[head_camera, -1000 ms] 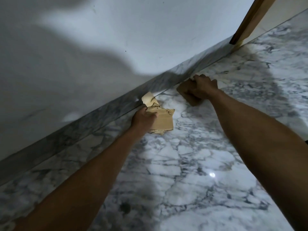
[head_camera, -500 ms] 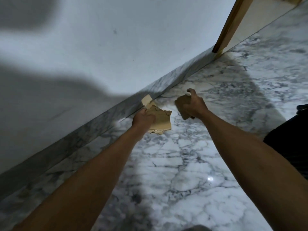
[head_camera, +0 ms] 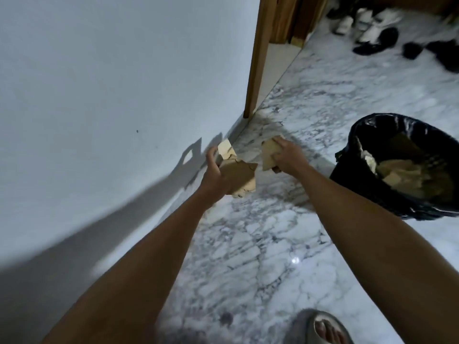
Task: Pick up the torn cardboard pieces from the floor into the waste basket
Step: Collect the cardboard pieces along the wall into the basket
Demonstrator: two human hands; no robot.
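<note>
Two hands [head_camera: 216,175], one waste basket [head_camera: 347,175]

Left of my hands runs a plain pale wall [head_camera: 99,83], with the shadows of my arms across it. Beyond my hands, a wooden door frame [head_camera: 258,58] stands upright where the wall ends. Under my hands lies the white marble floor [head_camera: 260,244] with grey veins. Far ahead and right of my hands, black and white shoes [head_camera: 377,33] lie blurred. Below my right arm, my foot sits in a grey slipper [head_camera: 320,328].
</note>
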